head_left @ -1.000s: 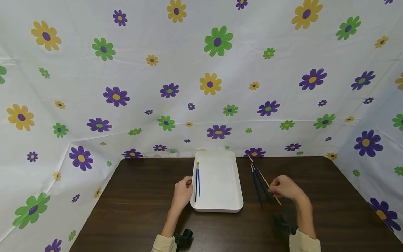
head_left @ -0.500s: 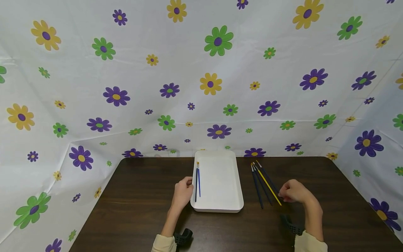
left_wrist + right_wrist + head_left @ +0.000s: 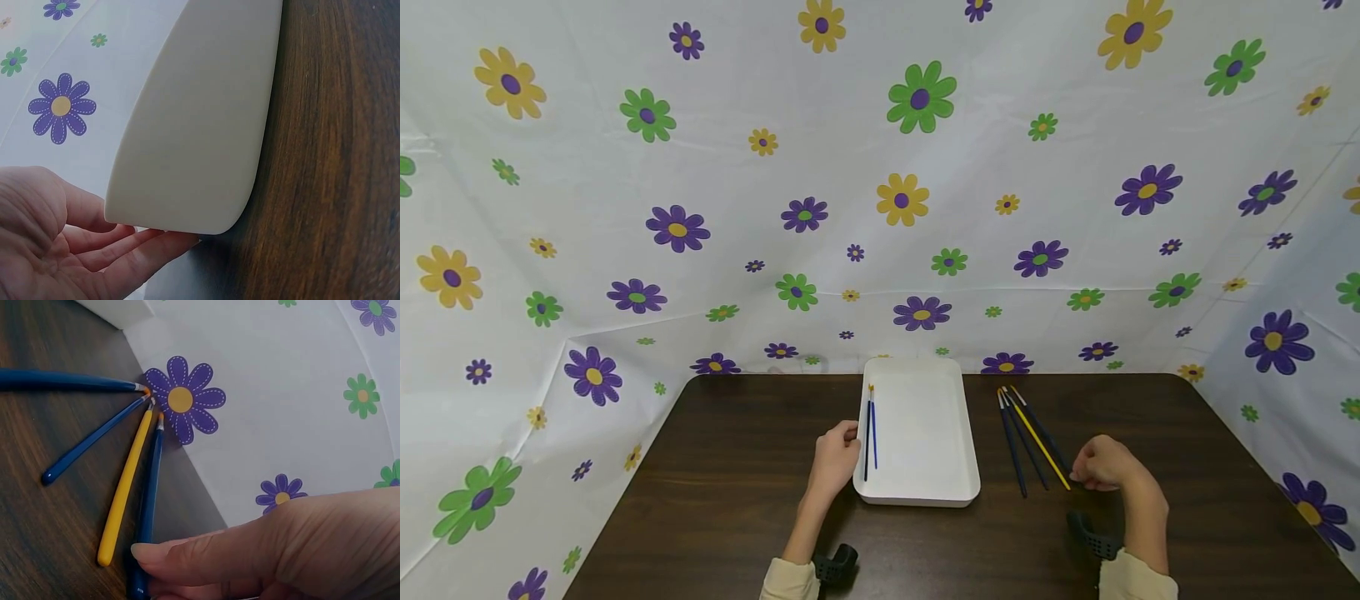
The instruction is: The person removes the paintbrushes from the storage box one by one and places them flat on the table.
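Observation:
My left hand (image 3: 837,454) grips the left side of a shallow white tray (image 3: 925,442); in the left wrist view the thumb lies at its rim and the fingers (image 3: 150,253) reach along the wall. Two thin paintbrushes, one dark (image 3: 868,442) and one blue (image 3: 874,433), lie inside the tray along its left side. To the right, my right hand (image 3: 1103,462) pinches the handle end of a dark blue paintbrush (image 3: 149,500), the rightmost of a fanned group. Beside it lie a yellow paintbrush (image 3: 128,481) and two more dark blue ones.
The dark wooden table (image 3: 737,467) extends on both sides of the tray. Behind it hangs a white flowered cloth (image 3: 850,167), meeting the table's far edge. A black wrist mount (image 3: 837,567) is on each forearm.
My right hand moved right and slightly toward me, carrying the dark blue paintbrush from across the group to the right of the yellow one. The left hand and tray stayed in place.

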Tool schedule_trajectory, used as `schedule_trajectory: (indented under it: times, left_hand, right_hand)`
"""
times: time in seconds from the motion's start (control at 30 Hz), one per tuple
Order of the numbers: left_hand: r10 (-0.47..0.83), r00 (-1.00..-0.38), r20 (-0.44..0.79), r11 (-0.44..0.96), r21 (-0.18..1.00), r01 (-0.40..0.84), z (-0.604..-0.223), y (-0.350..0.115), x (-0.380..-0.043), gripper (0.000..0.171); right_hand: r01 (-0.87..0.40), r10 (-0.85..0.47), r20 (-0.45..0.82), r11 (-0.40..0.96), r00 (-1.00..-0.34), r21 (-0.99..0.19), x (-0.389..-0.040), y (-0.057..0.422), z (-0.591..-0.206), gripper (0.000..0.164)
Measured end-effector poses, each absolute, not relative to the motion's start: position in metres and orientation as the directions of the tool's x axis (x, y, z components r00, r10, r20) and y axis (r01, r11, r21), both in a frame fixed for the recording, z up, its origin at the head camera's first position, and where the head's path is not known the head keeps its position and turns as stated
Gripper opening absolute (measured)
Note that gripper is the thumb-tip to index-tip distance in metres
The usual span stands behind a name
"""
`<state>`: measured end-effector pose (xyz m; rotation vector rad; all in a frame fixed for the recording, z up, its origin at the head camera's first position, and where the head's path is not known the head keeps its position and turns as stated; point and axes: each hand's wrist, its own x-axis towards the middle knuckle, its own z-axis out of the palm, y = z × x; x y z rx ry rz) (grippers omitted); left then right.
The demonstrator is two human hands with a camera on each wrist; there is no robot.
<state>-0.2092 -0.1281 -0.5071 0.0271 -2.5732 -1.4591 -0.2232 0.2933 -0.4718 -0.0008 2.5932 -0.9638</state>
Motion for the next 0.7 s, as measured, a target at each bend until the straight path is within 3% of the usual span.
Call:
schedule_trajectory:
  times: [0.7]
  left_hand:
    - [-0.104, -0.986, 0.134, 0.512, 0.857, 0.063, -0.5062, -0.1276, -0.2098, 0.028]
  right_hand:
    - [0.096, -0.139, -0.301, 0.754, -0.944, -0.65, -0.2284, 0.2942, -0.4758, 0.008]
